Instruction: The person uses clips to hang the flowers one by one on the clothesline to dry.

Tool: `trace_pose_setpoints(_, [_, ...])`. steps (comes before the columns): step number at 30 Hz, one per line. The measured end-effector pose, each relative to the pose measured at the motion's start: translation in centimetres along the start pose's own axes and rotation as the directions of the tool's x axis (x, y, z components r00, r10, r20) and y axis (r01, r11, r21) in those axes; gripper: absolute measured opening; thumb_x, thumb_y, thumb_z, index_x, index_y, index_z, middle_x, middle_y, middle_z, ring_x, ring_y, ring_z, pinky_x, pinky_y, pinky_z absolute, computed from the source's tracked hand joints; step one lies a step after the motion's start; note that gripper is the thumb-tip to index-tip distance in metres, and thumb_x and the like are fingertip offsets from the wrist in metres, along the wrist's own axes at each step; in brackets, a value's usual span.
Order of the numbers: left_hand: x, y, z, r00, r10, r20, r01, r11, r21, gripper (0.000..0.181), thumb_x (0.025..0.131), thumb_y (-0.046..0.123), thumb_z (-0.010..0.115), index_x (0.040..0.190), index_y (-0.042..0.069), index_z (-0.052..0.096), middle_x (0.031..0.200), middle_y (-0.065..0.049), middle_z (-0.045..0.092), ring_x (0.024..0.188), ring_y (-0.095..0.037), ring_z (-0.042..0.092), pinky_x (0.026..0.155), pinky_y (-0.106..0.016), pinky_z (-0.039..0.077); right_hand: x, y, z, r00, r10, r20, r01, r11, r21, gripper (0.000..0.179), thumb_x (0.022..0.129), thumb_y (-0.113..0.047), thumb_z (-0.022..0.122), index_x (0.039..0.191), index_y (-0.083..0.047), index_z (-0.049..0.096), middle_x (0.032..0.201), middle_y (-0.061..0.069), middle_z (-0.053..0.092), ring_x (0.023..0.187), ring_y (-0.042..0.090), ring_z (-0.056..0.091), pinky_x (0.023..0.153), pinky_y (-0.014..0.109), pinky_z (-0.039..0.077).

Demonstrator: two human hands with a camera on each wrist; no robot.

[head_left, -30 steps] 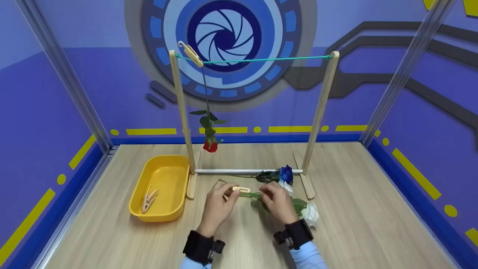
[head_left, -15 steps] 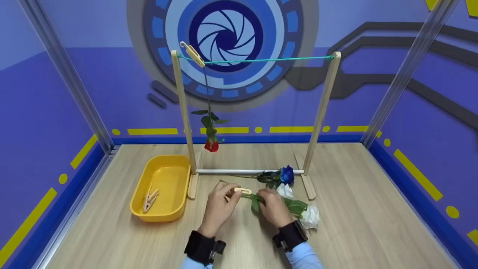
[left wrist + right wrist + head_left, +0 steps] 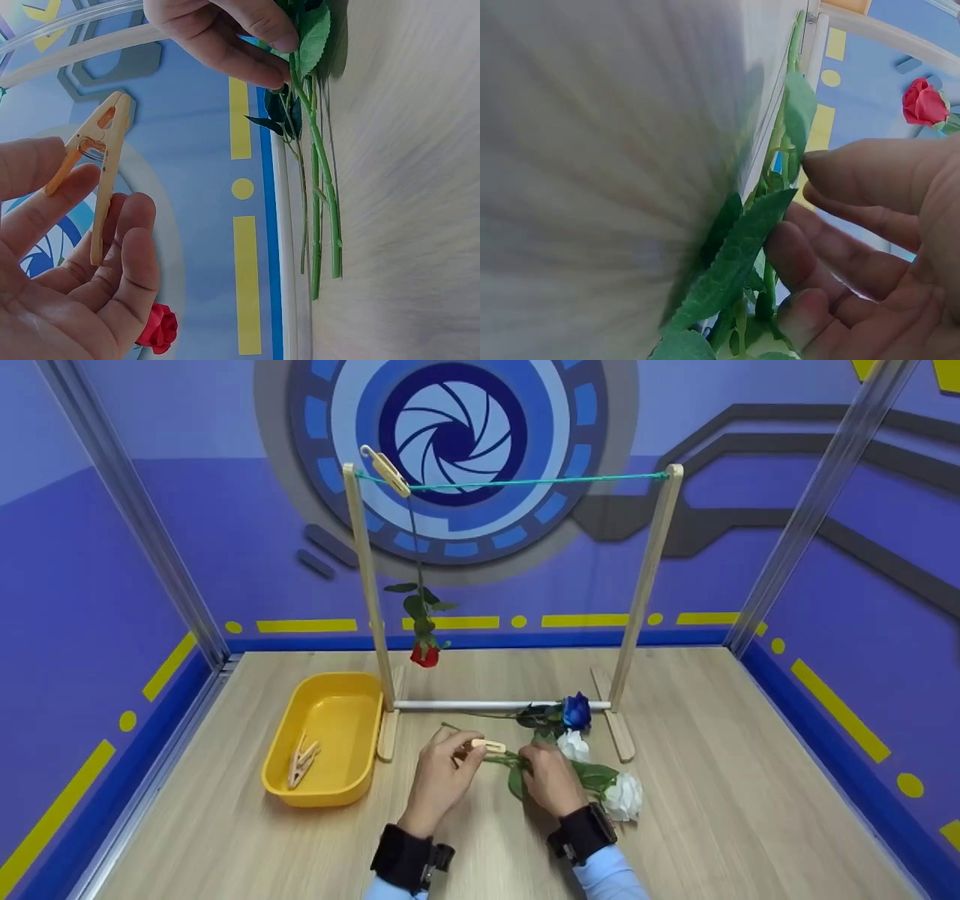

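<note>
Between thumb and fingers, my left hand holds a light wooden clothespin, its grip ends toward the palm. My right hand pinches the green leafy stem of a white rose low over the table; its bloom lies to the right of the hand. A second white rose and a blue rose lie just behind, stems pointing left. The clothespin is above the stems' cut ends in the head view. Part of the held stem is hidden by the right fingers.
A wooden frame carries a green string. From it a red rose hangs upside down by another clothespin. At left stands a yellow tray with several clothespins in it. A white bar joins the frame's feet.
My right hand has shifted slightly left and down along the rose stem, with its fingers brought in around it, and the leaves there have moved. My left hand keeps the clothespin, nearly still.
</note>
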State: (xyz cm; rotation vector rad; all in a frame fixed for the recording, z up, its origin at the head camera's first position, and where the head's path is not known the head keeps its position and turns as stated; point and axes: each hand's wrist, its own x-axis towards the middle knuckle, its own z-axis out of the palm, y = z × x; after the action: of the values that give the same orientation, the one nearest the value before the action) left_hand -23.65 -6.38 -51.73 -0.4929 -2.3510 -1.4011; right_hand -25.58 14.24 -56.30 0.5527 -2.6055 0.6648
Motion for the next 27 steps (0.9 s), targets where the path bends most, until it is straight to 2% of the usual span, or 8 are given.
trace_pose_setpoints(4, [0.0, 0.0, 0.0, 1.000, -0.002, 0.005, 0.002, 1.000, 0.005, 0.024, 0.100, 0.022, 0.071, 0.111, 0.002, 0.077, 0.093, -0.003, 0.064, 0.080, -0.016, 0.066, 0.069, -0.025, 0.053, 0.1, 0.2, 0.1, 1.000, 0.017, -0.015, -0.017, 1.000, -0.002, 0.017, 0.076, 0.013, 0.075, 0.083, -0.002, 0.070, 0.077, 0.008, 0.065, 0.072, 0.026, 0.065, 0.062, 0.041, 0.053])
trace_pose_setpoints(10, [0.0, 0.1, -0.1, 1.000, -0.002, 0.013, 0.002, 1.000, 0.015, 0.023, 0.100, 0.022, 0.070, 0.112, 0.004, 0.077, 0.093, -0.003, 0.064, 0.081, -0.016, 0.065, 0.069, -0.030, 0.055, 0.0, 0.5, 0.2, 0.995, 0.044, -0.092, -0.046, 0.999, -0.025, 0.018, 0.075, 0.016, 0.074, 0.086, 0.002, 0.074, 0.080, 0.013, 0.068, 0.075, 0.030, 0.068, 0.066, 0.043, 0.057])
trace_pose_setpoints(16, [0.0, 0.0, -0.2, 1.000, 0.013, 0.008, -0.013, 1.000, 0.012, 0.021, 0.099, 0.020, 0.071, 0.112, 0.004, 0.077, 0.094, -0.003, 0.064, 0.080, -0.016, 0.066, 0.068, -0.024, 0.053, -0.1, 0.6, -0.3, 0.996, 0.076, -0.039, -0.077, 0.997, -0.017, 0.016, 0.076, 0.014, 0.073, 0.078, -0.001, 0.073, 0.074, 0.011, 0.069, 0.069, 0.029, 0.068, 0.060, 0.041, 0.055])
trace_pose_setpoints(20, [0.0, 0.0, -0.2, 1.000, 0.015, 0.004, -0.015, 1.000, 0.004, 0.021, 0.099, 0.019, 0.071, 0.111, 0.003, 0.077, 0.093, -0.003, 0.063, 0.080, -0.015, 0.065, 0.067, -0.024, 0.053, 0.1, 0.6, -0.8, 0.994, 0.106, -0.031, -0.105, 0.994, 0.020, 0.017, 0.078, 0.016, 0.070, 0.074, -0.001, 0.070, 0.073, 0.011, 0.069, 0.068, 0.029, 0.068, 0.059, 0.040, 0.053])
trace_pose_setpoints(24, [0.0, 0.0, -0.3, 1.000, 0.019, 0.000, -0.019, 1.000, 0.005, 0.021, 0.099, 0.019, 0.071, 0.111, 0.002, 0.077, 0.093, -0.003, 0.064, 0.080, -0.015, 0.065, 0.067, -0.024, 0.053, 0.2, 0.7, -1.3, 0.990, 0.122, -0.073, -0.118, 0.992, 0.050, 0.018, 0.077, 0.018, 0.068, 0.079, 0.001, 0.072, 0.078, 0.013, 0.072, 0.073, 0.031, 0.070, 0.064, 0.042, 0.056])
trace_pose_setpoints(27, [0.1, 0.0, -0.3, 1.000, 0.022, -0.005, -0.022, 1.000, 0.008, 0.021, 0.099, 0.020, 0.071, 0.111, 0.004, 0.077, 0.094, -0.003, 0.065, 0.080, -0.015, 0.066, 0.068, -0.024, 0.054, 0.4, 0.7, -1.7, 0.981, 0.130, -0.146, -0.121, 0.990, 0.068, 0.020, 0.078, 0.020, 0.068, 0.087, 0.003, 0.074, 0.085, 0.016, 0.073, 0.079, 0.034, 0.071, 0.069, 0.045, 0.058])
